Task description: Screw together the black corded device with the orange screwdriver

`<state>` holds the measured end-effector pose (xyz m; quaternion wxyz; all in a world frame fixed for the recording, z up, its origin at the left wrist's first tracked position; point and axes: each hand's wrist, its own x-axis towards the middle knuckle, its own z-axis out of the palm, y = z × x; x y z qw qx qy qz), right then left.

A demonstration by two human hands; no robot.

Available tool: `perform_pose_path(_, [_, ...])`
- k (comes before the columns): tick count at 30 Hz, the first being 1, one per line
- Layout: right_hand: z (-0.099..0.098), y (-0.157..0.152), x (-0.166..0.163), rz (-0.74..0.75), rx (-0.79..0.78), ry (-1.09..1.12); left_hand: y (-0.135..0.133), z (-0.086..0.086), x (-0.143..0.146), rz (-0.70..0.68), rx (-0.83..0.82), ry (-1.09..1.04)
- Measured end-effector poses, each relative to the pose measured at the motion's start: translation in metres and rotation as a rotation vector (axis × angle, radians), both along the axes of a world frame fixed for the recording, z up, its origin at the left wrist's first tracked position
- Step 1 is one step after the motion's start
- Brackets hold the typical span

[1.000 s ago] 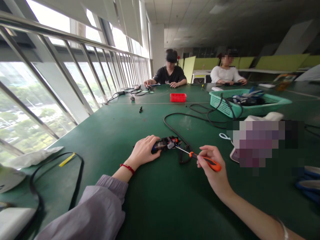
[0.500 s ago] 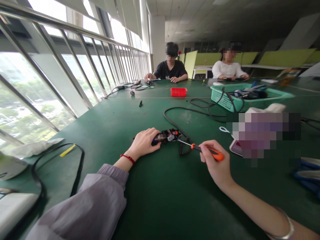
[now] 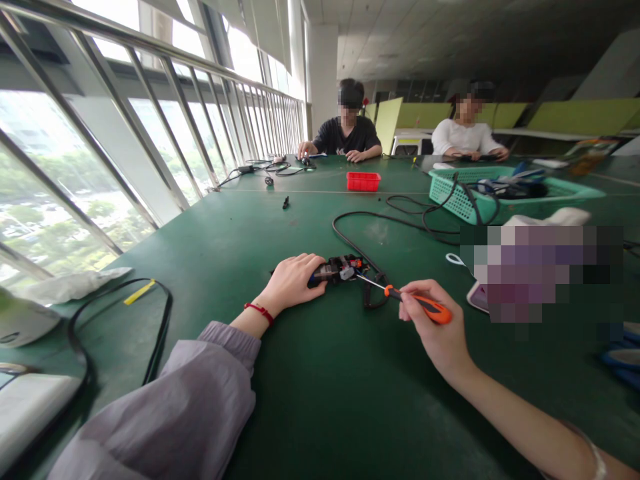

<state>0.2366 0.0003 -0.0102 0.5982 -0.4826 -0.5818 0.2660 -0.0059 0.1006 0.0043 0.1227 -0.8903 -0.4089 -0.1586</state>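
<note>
- The left hand (image 3: pixel 296 279), at the centre of the frame, grasps the left end of a black device (image 3: pixel 334 270), thumb on the near side and fingers over the top.
- The device lies on the green table (image 3: pixel 310 393), just right of the frame's middle; its right end is open, with small red and grey parts and thin wires showing.
- The right hand (image 3: pixel 440 327), right of centre, grips the orange and black handle of a screwdriver (image 3: pixel 434 309) between thumb and fingers.
- The screwdriver's shaft points up and left to the device's right end; whether its tip touches cannot be told.
- A black cable (image 3: pixel 334 225) loops behind the device and runs right toward a green basket (image 3: pixel 453 200) of dark and blue items.
- A red box (image 3: pixel 363 181) stands at upper centre, with a small black piece (image 3: pixel 286 203) to its lower left.
- A black strap (image 3: pixel 164 337) with a yellow tag (image 3: pixel 139 293) curves at lower left.
- A person in black (image 3: pixel 345 137) and a person in white (image 3: pixel 465 137) sit in the upper part of the frame.
- A metal railing (image 3: pixel 135 40) crosses the upper left.
</note>
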Motion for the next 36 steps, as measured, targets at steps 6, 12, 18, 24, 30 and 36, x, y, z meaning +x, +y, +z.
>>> perform_pose_path(6, [-0.0005,0.0027,0.0013,-0.065,0.076,0.053,0.0009,-0.0004,-0.0005,0.004,-0.002,0.002])
perform_pose_path(12, [-0.0012,0.0018,0.0007,0.057,-0.074,0.074,0.0006,-0.0007,0.0006,0.006,-0.002,0.015])
perform_pose_path(18, [0.0012,0.0030,0.0006,-0.007,0.077,0.103,-0.0002,-0.0001,0.0014,0.012,0.013,0.011])
perform_pose_path(24, [0.0021,-0.0006,0.0000,-0.012,-0.038,0.025,-0.0017,-0.0003,0.0015,0.020,0.010,0.009])
perform_pose_path(30, [0.0040,0.0015,-0.0008,-0.023,0.076,0.043,-0.0021,0.0003,0.0008,0.021,-0.006,0.006])
perform_pose_path(36, [0.0060,-0.0054,-0.0047,-0.057,-0.030,-0.041,-0.0011,0.0008,0.0009,0.011,0.003,0.014])
